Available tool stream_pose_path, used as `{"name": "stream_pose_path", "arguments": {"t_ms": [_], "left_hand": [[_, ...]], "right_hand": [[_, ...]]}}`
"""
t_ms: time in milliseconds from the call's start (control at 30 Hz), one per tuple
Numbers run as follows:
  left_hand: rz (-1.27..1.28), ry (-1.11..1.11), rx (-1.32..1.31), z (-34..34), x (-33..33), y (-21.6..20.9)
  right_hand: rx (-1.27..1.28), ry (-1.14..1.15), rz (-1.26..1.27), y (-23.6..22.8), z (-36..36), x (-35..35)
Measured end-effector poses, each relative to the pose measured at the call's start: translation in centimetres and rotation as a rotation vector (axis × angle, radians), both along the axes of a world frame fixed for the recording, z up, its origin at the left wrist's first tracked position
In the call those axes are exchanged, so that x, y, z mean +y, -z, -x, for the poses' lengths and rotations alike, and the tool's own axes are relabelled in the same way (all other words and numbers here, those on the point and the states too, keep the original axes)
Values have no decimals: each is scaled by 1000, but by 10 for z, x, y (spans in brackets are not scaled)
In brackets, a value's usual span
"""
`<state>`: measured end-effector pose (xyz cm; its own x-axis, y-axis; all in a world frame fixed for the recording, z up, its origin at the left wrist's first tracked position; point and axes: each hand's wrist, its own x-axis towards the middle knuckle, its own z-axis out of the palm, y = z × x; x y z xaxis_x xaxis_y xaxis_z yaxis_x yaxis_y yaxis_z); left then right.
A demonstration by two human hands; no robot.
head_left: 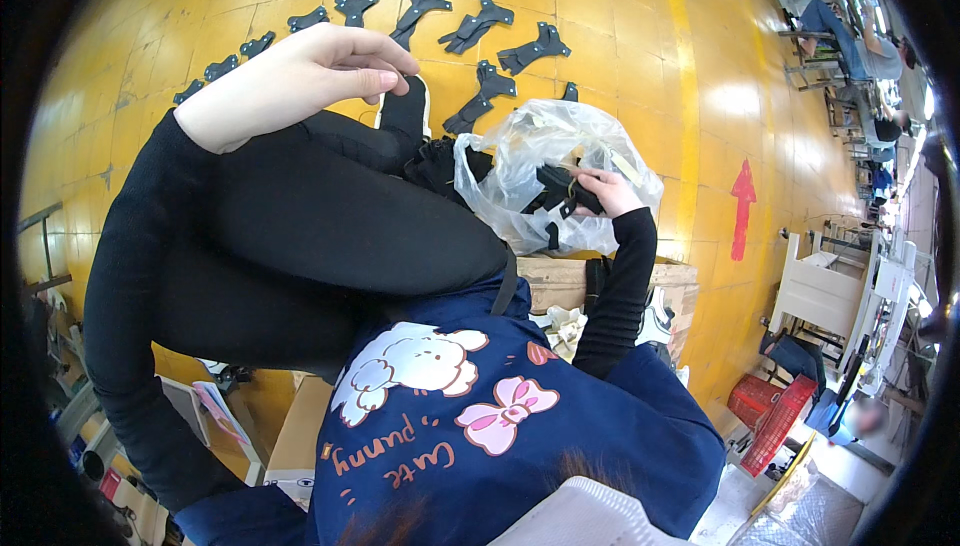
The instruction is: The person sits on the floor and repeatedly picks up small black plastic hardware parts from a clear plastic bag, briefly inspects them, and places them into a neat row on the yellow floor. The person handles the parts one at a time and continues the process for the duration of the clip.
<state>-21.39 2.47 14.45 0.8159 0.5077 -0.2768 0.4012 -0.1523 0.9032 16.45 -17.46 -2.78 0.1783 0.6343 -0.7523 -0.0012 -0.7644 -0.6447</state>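
My left hand (300, 76) hovers above my bent knee, fingers loosely curved and thumb apart, with nothing seen in it. Inside the mouth of a clear plastic bag (520, 136), my right hand (606, 193) grips a bundle of black straps (568, 192). More black pieces show through the bag's side. A dark heap of similar pieces (437, 166) lies by the bag, close to my shoe (428, 111). Beyond my left hand, several black strap pieces (420, 8) with metal snaps are laid out in a curved row on the yellow floor.
A cardboard box (560, 281) stands below the bag, with pale crumpled material (565, 331) beside it. To the right, a red arrow (742, 208) marks the floor. Farther right are a white worktable (820, 281), red crates (775, 416) and seated people at a line of benches.
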Motion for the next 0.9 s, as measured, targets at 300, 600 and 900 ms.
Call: {"name": "stream_pose_path", "arguments": {"t_ms": [300, 600, 900], "left_hand": [[5, 4, -29, -1, -1, -5], [-53, 56, 0, 1, 5, -4], [-57, 20, 72, -1, 0, -7]], "right_hand": [[-570, -931, -437, -40, 14, 29], [-651, -550, 230, 56, -6, -6], [-305, 469, -30, 200, -72, -57]]}}
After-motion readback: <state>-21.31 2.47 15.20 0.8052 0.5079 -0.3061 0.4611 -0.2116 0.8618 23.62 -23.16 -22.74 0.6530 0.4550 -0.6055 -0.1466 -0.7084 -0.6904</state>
